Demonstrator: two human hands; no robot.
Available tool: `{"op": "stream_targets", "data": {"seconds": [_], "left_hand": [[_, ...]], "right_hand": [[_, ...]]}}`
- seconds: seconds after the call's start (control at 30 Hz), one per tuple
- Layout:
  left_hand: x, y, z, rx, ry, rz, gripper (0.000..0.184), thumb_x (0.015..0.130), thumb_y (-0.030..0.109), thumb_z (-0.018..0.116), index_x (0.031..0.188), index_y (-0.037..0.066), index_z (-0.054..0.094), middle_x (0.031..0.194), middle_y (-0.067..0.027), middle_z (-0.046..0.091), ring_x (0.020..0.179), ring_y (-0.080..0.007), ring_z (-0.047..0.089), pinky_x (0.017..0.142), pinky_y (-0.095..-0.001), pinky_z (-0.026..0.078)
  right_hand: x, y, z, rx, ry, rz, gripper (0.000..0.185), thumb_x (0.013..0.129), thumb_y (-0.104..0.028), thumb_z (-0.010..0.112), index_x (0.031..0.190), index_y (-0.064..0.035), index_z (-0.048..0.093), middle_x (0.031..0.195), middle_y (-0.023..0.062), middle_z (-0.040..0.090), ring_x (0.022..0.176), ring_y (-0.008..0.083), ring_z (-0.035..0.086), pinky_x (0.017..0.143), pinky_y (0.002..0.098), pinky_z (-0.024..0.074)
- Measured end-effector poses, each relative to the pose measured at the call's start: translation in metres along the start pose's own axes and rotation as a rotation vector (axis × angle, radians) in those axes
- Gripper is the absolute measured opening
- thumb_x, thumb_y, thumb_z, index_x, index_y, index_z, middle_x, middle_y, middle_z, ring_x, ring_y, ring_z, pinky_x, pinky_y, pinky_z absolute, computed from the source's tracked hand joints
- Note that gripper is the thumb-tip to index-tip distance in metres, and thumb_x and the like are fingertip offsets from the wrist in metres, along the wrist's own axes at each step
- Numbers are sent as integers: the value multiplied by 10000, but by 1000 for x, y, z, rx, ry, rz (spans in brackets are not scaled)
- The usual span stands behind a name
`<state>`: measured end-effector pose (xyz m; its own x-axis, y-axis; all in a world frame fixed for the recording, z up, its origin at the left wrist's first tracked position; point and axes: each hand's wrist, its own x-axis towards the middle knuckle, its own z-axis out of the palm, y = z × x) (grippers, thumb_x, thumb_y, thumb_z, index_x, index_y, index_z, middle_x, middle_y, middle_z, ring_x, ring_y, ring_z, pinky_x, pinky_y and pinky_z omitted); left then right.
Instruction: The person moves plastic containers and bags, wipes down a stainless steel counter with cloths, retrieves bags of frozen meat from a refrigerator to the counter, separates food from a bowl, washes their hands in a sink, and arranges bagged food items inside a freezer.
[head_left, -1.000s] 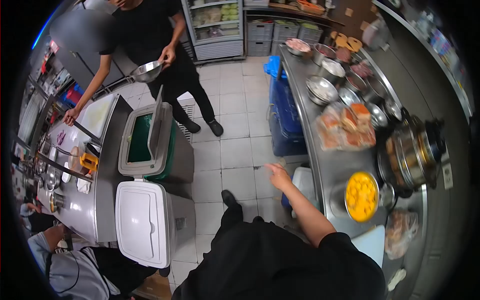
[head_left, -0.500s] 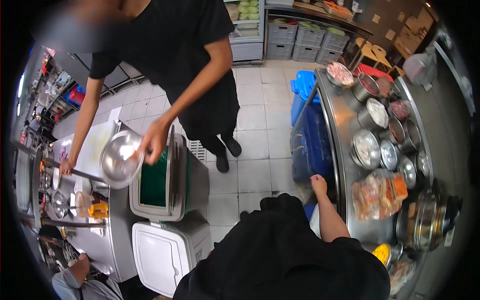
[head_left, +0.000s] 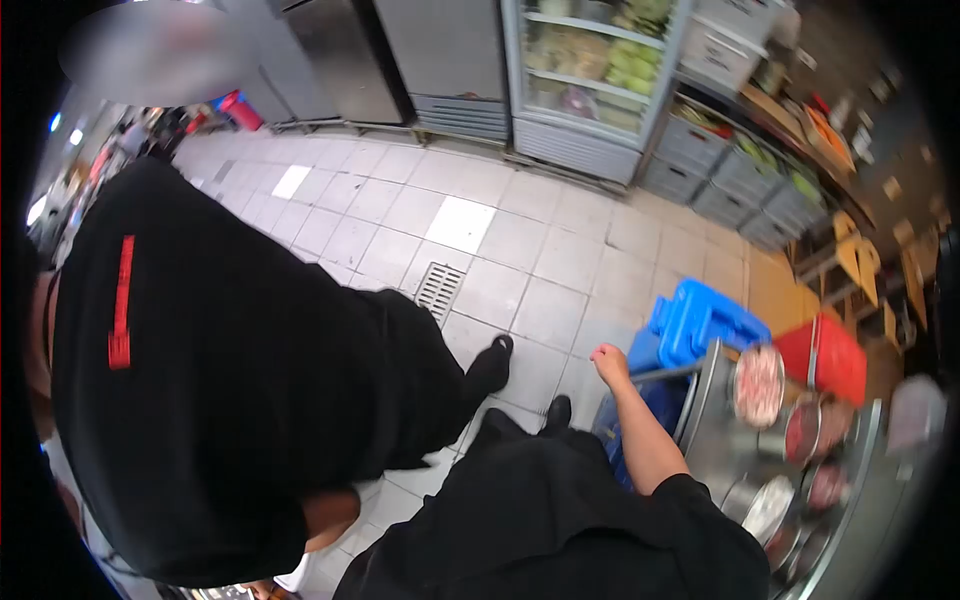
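Observation:
My right hand [head_left: 608,362] hangs in front of me with its fingers curled closed, and nothing shows in it. It is beside the blue lidded bin [head_left: 700,325] and above the dark blue tub [head_left: 625,440] under the steel table [head_left: 705,410]. My left hand is out of view. On that table, nearest to my arm, stand metal containers of food: a bowl of pale pink meat [head_left: 760,385], a pot of red meat [head_left: 803,430] and a container of something white [head_left: 768,508].
A co-worker in black [head_left: 200,380] bends close on my left, beside a floor drain [head_left: 439,288]. Ahead stand a glass-door fridge [head_left: 590,75] with vegetables and several grey crates [head_left: 690,145]. A red bin [head_left: 825,355] and wooden stools [head_left: 855,262] are at the right.
I have walked forward along the aisle, past the co-worker, who is now close at my left. The fridge and blue bin are nearer. My right hand stays closed.

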<state>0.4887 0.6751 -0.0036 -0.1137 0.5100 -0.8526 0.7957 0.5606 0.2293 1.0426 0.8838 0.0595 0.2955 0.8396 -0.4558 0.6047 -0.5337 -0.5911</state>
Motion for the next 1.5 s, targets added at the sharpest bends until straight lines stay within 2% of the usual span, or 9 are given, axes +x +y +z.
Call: {"op": "stream_targets", "data": {"seconds": [0.33,0.53,0.57,0.67,0.87,0.9,0.97,1.0,1.5], "left_hand": [[32,134,29,-454,106,-127,266,833,263,595,961,63,714,956,-165,688,911,-330,659,796,-454,526],[77,178,35,-555,76,-233,266,836,263,594,961,60,713,950,-161,689,904,-323,661,790,-453,527],[80,190,26,-563,64,-236,267,836,264,594,961,60,712,950,-161,689,903,-321,662,789,-453,528],[102,225,4,-552,91,-194,267,838,264,594,962,59,711,947,-159,690,900,-318,663,785,-452,529],[165,274,-66,-377,594,-52,267,841,265,594,962,56,709,942,-156,691,894,-311,665,779,-452,530],[181,263,-98,90,337,157,271,870,282,604,976,50,697,916,-115,697,822,-248,686,718,-438,548],[206,278,-157,-967,166,-448,284,851,287,590,1004,68,683,848,-135,687,684,-250,676,589,-417,545],[224,282,-175,-1009,236,-437,277,829,288,565,930,55,675,765,-130,673,603,-272,648,560,-424,530],[400,449,-474,-1293,569,-378,268,813,285,563,884,56,682,701,-125,669,585,-241,645,537,-396,516]], "right_hand": [[187,-308,18,-153,-289,-653,294,833,-320,575,1014,-125,699,927,110,701,881,266,658,775,373,511],[330,-350,57,-549,-371,-726,347,834,-314,586,1112,-126,675,1069,149,686,1022,336,638,871,435,505],[357,-334,55,-490,-291,-856,283,861,-287,577,1001,-74,702,885,146,697,847,300,670,744,413,523],[458,-266,41,-641,-516,-520,270,861,-282,546,756,-51,639,671,116,668,508,247,604,498,416,497],[515,-237,-17,-650,-646,100,220,830,-223,511,781,-54,642,665,138,650,567,268,653,448,417,490],[519,-249,-15,-622,-665,130,219,836,-229,512,794,-55,638,673,136,649,572,268,653,451,419,491],[538,-279,-4,-576,-704,149,219,849,-240,514,821,-57,630,689,132,648,584,267,653,456,422,492],[550,-296,3,-554,-727,151,220,855,-246,515,834,-57,626,696,130,647,590,266,654,459,424,493],[895,-816,182,-312,-760,-362,176,924,-211,514,1046,-101,579,806,60,633,610,179,616,469,327,481]]}}
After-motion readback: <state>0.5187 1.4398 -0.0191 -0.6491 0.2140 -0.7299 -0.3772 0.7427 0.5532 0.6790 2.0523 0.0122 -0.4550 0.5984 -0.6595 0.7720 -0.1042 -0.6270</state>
